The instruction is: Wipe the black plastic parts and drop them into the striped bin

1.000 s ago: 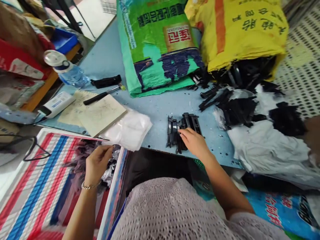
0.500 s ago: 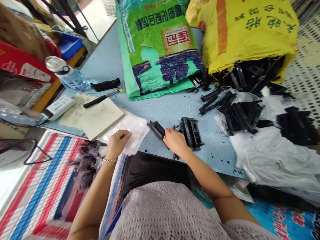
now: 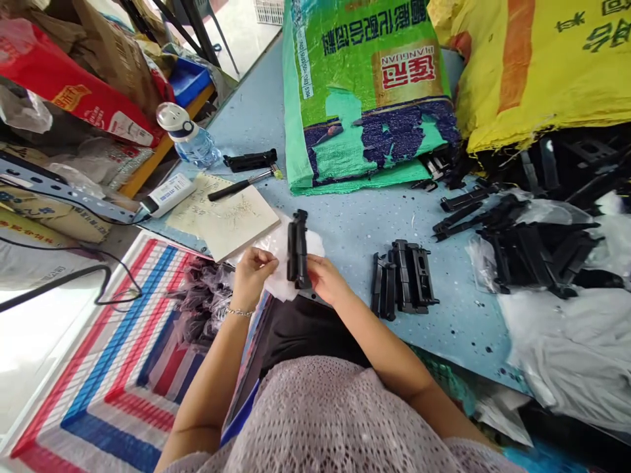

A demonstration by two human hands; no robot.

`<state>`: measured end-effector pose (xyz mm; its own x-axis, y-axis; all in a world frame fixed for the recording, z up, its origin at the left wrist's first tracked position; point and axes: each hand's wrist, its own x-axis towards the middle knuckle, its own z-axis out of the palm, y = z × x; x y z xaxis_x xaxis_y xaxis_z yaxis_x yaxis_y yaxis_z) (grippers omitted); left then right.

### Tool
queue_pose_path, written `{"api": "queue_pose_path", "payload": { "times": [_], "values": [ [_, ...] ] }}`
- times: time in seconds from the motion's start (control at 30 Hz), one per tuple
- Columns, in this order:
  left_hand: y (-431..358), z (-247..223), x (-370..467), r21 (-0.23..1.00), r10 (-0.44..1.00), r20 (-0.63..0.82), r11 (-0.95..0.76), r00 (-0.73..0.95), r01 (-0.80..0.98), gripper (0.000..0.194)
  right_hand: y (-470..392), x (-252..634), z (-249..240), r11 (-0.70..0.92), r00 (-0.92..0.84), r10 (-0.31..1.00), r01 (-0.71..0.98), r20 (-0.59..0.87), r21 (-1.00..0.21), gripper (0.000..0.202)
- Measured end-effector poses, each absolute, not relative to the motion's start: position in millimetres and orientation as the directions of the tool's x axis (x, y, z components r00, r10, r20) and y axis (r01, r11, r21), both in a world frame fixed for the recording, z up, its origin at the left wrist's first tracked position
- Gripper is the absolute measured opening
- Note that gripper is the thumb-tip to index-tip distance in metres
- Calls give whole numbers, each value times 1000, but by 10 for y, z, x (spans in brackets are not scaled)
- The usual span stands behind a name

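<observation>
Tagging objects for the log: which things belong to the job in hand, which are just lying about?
Likely in the job:
black part, in the right hand
thin plastic, by the left hand
row of black parts

Probably just lying about:
water bottle
black-handled tool
white device

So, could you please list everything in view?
plastic bags: uncounted, whitish, centre
held part: one or two, black, centre
grouped parts: several, black, centre right
loose parts: many, black, right
single part: one, black, back left
green sack: one, green, back
yellow sack: one, yellow, back right
bottle: one, blue, left
tool: one, black handle, left
block: one, beige, left
white device: one, white, left
basket: one, striped, lower left
white heap: one, white, right
table: one, blue, centre
left hand: one, bare, at bags
right hand: one, bare, holding part
</observation>
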<state>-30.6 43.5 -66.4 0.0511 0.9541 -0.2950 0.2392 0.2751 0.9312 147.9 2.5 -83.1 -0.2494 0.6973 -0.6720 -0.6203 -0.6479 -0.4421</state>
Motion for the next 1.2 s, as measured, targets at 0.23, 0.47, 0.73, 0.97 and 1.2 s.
{"api": "queue_pose_path", "payload": {
  "times": [0.23, 0.47, 0.73, 0.97, 1.2],
  "values": [
    [502, -445, -506, 512, 899, -4, -375, 438, 773, 37, -204, 1788, -838, -674, -191, 711, -459, -677, -579, 36],
    [492, -495, -305, 677, 901, -81, -264, 426, 687, 55, -556, 1949, -587, -693, -311, 705, -489, -637, -529, 30],
    [102, -267, -285, 715, 745, 85, -508, 661, 481, 69, -457, 1715, -735, -761, -425, 581, -586, -695, -278, 54],
    [-179, -143, -116, 799, 604, 36, -496, 796, 341, 65, -456, 1598, -648, -553, 17, 806, -335, -592, -763, 25],
    [-282, 362, -1121, 634, 697, -248, -408, 673, 657, 44, -656, 1740, -245, -560, -411, 803, -274, -431, -782, 37]
  ]
}}
